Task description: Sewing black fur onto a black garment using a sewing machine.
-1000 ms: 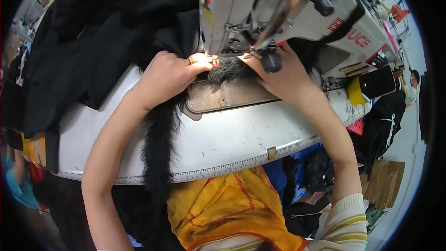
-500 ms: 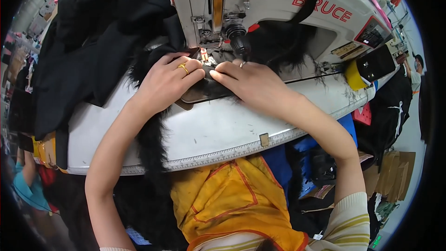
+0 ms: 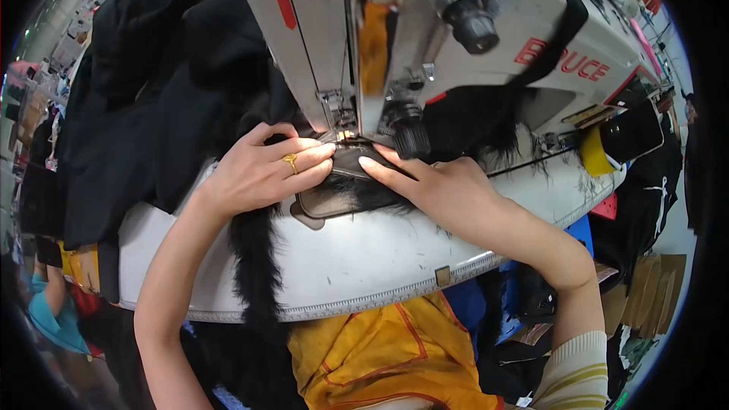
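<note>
Under the head of a white sewing machine (image 3: 292, 38) lies a piece of black fabric (image 3: 351, 159) with furry edging, close to the lit presser foot (image 3: 345, 135). My left hand (image 3: 262, 167), a gold ring on one finger, grips the fabric's left side with thumb and fingers close together. On the other side, my right hand (image 3: 448, 190) holds the fabric with thumb and forefinger near the foot. Its remaining fingers are mostly hidden. A strip of black fur trim (image 3: 257, 266) hangs from beside my left hand over the table's front edge.
A large heap of black cloth (image 3: 152, 129) covers the table's left side. The white tabletop (image 3: 380, 258) has a ruler strip along its curved front. At right stands a yellow container (image 3: 596, 153) with a dark flat object. Cardboard (image 3: 653, 296) leans farther right; a person's teal sleeve (image 3: 57, 315) shows at left.
The machine and table sit lower and appear larger in the picture. My right thumb and forefinger now lie more extended on the fabric, and more of its dark surface shows between my hands.
</note>
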A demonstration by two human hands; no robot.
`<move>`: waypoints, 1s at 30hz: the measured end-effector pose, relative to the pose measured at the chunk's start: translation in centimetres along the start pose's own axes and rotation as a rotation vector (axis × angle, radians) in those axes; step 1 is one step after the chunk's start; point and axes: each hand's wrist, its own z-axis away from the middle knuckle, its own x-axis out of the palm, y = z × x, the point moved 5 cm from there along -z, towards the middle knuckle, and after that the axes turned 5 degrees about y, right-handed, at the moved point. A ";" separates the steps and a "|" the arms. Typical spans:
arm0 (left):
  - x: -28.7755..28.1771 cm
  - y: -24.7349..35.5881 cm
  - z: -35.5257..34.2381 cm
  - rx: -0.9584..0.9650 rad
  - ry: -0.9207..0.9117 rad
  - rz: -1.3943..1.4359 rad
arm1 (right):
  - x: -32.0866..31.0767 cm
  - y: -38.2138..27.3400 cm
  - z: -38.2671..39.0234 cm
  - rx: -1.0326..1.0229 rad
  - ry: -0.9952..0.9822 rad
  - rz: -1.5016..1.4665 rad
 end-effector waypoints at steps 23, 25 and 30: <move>0.4 -0.2 -1.6 -0.174 0.203 -0.027 | -0.2 4.4 -1.1 0.067 -0.002 0.061; 0.6 -0.1 -1.7 -0.170 0.181 -0.076 | 0.3 4.5 -1.1 0.055 0.038 0.042; 1.1 0.2 -1.1 -0.215 0.150 -0.095 | 0.8 4.2 -1.1 0.049 0.078 -0.001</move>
